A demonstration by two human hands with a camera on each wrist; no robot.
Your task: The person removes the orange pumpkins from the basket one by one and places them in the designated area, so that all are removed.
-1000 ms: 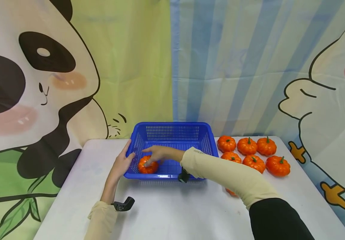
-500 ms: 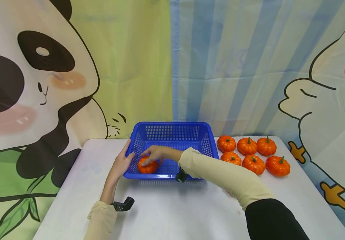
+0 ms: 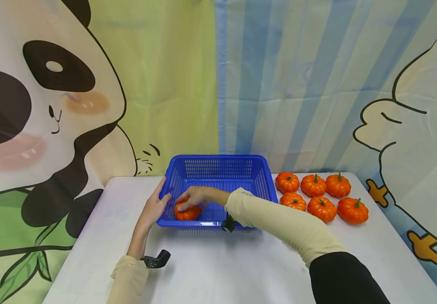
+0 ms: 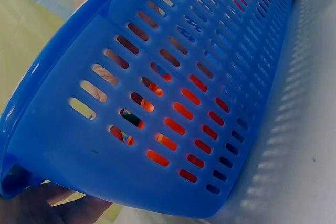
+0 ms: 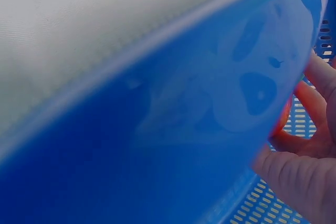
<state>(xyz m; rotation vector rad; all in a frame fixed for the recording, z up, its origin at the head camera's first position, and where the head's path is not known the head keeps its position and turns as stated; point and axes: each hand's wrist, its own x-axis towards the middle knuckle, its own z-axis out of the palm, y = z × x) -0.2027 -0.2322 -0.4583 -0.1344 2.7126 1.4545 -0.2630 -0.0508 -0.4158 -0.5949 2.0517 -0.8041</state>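
A blue plastic basket point(image 3: 218, 161) with slotted walls stands on the white table. In its front left corner lies a small orange pumpkin point(image 3: 186, 213), partly hidden by my right hand point(image 3: 199, 195). That hand reaches over the front rim and holds the pumpkin from above, fingers on its far side. My left hand point(image 3: 155, 205) holds the basket's left rim, thumb over the edge and fingers outside. Through the slots in the left wrist view, orange parts of the pumpkin point(image 4: 182, 110) show. The right wrist view is mostly filled by the basket's front wall point(image 5: 157, 129).
Several more orange pumpkins point(image 3: 321, 208) stand in rows on the table right of the basket; my right sleeve point(image 3: 286, 219) covers part of that area. A printed curtain point(image 3: 188, 84) hangs behind the table's far edge.
My right hand has shifted slightly left and its fingers have settled further over the pumpkin. The left hand and the basket have stayed in place.
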